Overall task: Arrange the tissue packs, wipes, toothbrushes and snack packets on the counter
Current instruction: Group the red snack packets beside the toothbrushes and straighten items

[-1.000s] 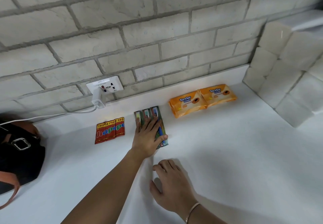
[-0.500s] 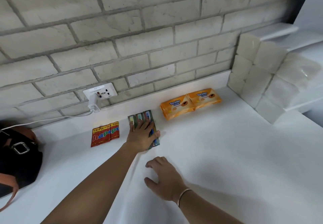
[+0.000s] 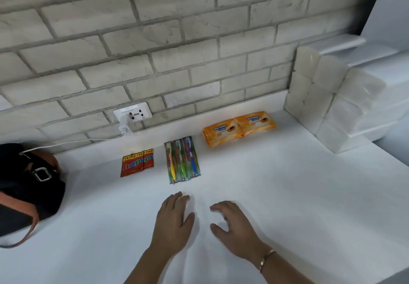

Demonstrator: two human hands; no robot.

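White worktop (image 3: 287, 195), brick wall (image 3: 155, 40) along its back edge. Task things lie in a row near the back edge, apart from each other. Left to right:
- red snack packets (image 3: 137, 165), flat, side by side and touching
- three toothbrushes (image 3: 182, 160) in wrappers, side by side, touching, handles pointing to the front edge
- two orange wipes (image 3: 239, 128) packs, side by side, touching, closest to the wall
- white tissue packs (image 3: 325, 97), stacked in the back right corner against the wall

Left hand (image 3: 174, 221) is palm down on the worktop in front of the toothbrushes, not touching them. Its fingers (image 3: 174, 201) are straight and released, holding nothing. Right hand (image 3: 234, 226) is just beside it, towards the front edge. Its fingers are loosely bent with tips on the worktop, and it grasps nothing. Thin bracelet (image 3: 266, 259) on the right wrist.

Black bag (image 3: 28, 186) with a brown strap sits at the left edge. Socket (image 3: 132, 113) on the wall above the snack packets, white charger (image 3: 125, 128) plugged in, cable (image 3: 73, 142) running left towards the bag.
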